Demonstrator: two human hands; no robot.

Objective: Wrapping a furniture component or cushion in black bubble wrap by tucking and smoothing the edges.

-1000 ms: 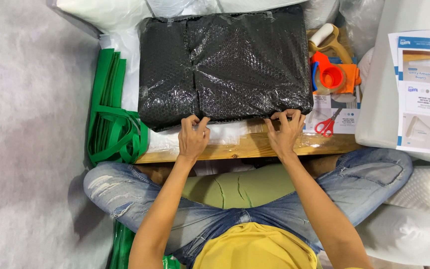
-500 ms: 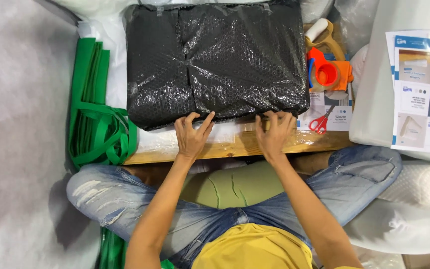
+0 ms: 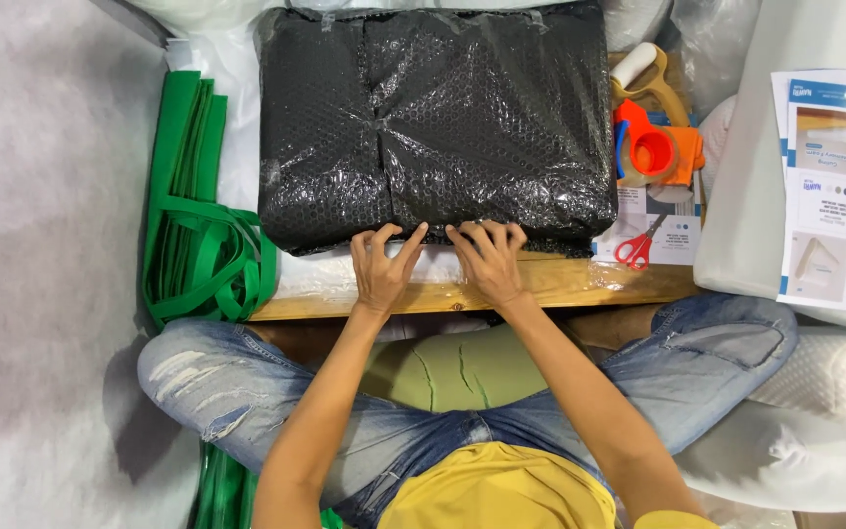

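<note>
Both hands have closed in toward centre since 0.5 s ago: earlier they sat apart along the near edge of the black bubble-wrapped bundle, now left hand and right hand are just beside each other at the middle of that edge; left grip: fingers spread apart, tips pressing the wrap, clamped on nothing; right grip: fingers curled together onto the bundle's near edge, cannot tell if they pinch the film; bundle lies flat on the low wooden counter, filling most of it, same place as before apart from the camera shift; green straps piled left of the bundle, touching the counter's left end; orange tape dispenser right of the bundle at the far right; red-handled scissors near right, lying on printed leaflets; white cushion further right with a printed sheet on it; person sits cross-legged in ripped jeans, knees under the counter's near edge.
</note>
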